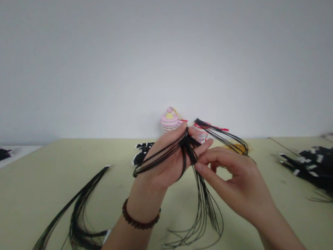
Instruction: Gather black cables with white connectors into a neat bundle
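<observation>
My left hand (166,163), with a beaded bracelet on its wrist, is raised above the table with the palm turned up. It grips a bundle of thin black cords (202,189). Some strands loop back across the palm, while loose ends hang and fan out below. My right hand (235,177) pinches the hanging strands between thumb and forefinger, just under the gathered part. Behind the right hand, another looped part of black cords (221,132) reaches up to a dark tip; whether it belongs to the same bundle I cannot tell.
Black cord bundles (86,202) lie at left on the pale yellow table (125,182). A large pile of black strands with white tags (324,167) is at right. By the wall stand a pink striped container (169,121) and dark pieces with white ends (140,155).
</observation>
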Available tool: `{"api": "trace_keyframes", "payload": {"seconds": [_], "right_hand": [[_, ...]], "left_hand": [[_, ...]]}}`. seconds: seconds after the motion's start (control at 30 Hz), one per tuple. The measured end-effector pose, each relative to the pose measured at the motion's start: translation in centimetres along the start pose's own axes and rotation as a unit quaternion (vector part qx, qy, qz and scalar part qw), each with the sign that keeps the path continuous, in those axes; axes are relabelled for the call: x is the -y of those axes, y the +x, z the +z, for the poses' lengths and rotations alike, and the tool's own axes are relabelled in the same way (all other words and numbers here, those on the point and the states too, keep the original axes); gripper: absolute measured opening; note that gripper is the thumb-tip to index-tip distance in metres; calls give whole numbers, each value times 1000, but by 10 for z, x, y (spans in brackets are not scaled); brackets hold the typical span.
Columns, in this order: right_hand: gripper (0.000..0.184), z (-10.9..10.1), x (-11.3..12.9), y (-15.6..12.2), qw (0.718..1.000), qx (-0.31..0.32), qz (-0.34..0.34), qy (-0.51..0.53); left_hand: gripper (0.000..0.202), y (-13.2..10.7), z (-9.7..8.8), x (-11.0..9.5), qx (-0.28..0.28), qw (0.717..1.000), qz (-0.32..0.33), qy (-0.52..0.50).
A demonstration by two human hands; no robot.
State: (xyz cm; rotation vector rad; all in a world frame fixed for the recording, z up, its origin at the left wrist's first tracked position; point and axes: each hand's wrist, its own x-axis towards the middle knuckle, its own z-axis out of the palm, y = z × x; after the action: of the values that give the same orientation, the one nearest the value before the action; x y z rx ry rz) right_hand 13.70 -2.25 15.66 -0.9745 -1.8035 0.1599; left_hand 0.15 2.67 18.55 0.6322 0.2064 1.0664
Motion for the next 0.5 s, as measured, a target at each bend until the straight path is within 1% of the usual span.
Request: {"api": "trace_keyframes", "payload": {"seconds": [0.17, 0.23, 0.3, 0.5], "right_hand": [[9, 0, -1, 1, 993, 50, 82, 76], [11, -2, -1, 0, 990, 59, 96, 86], [12, -4, -1, 0, 991, 59, 92, 71], [8, -7, -2, -3, 998, 6, 46, -49]], "left_hand": [[19, -1, 1, 0, -9, 1000, -4, 9], [19, -2, 1, 0, -5, 1000, -4, 7], [20, -2, 1, -1, -4, 1000, -1, 5], [20, 0, -1, -2, 4, 1000, 1, 0]]}}
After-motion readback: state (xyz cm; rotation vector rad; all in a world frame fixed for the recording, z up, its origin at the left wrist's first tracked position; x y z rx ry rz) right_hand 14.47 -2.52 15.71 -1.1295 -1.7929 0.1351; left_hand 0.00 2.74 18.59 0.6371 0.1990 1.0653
